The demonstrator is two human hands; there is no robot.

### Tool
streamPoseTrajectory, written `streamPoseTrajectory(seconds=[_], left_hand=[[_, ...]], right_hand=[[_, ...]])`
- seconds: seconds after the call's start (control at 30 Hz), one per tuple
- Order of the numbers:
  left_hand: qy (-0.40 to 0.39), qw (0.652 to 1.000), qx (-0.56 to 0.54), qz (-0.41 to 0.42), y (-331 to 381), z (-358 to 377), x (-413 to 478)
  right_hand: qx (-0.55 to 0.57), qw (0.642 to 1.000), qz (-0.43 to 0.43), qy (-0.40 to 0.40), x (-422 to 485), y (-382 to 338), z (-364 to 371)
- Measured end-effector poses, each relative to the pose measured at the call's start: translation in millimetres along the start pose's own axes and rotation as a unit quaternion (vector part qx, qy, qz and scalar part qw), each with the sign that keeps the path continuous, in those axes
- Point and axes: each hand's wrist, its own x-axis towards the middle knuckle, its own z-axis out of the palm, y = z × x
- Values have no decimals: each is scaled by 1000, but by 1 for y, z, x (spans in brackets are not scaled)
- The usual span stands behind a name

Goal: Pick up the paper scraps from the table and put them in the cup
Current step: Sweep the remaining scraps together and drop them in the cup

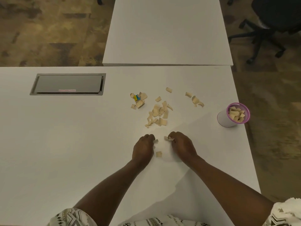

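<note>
1. paper scraps (158, 114) sit mostly in one heap mid-surface (65, 144), just beyond the hands. smaller groups lie left and right of it, and a loose scrap (158, 154) lies between the wrists.
2. the cup (233, 115) is upright near the right edge, well apart from the heap, already partly filled.
3. right hand (182, 145) is curled, pinching scraps at its fingertips. left hand (144, 147) is curled with a scrap at its tips, gripped or not, cannot tell.
4. best play: gather several per pinch and release right over the rim. that cup looks light, so don't nudge it.
5. count: one cup, two hands, one blue-and-yellow piece (136, 97). the heap is too overlapped to count.
</note>
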Motion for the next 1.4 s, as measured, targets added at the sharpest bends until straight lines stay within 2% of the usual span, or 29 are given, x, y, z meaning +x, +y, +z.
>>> streamPoseTrajectory(seconds=[0.2,0.47,0.7,0.9,1.1,1.27,1.4], left_hand=[[17,984,-135,-112,31,-3,9],[20,973,-212,-89,99,4,28],[31,965,-258,-26,184,8,62],[43,970,-235,38,257,20,100],[33,979,-200,35,297,38,133],[11,981,-191,21,306,47,144],[14,984,-170,44,305,48,142]], right_hand=[[137,984,104,49,-5,11,-26],[230,953,162,115,-16,43,-88],[193,946,175,195,-11,90,-148],[149,934,203,253,4,123,-188],[124,941,209,237,18,139,-208],[126,946,228,192,25,146,-215],[124,949,210,200,21,144,-219]])
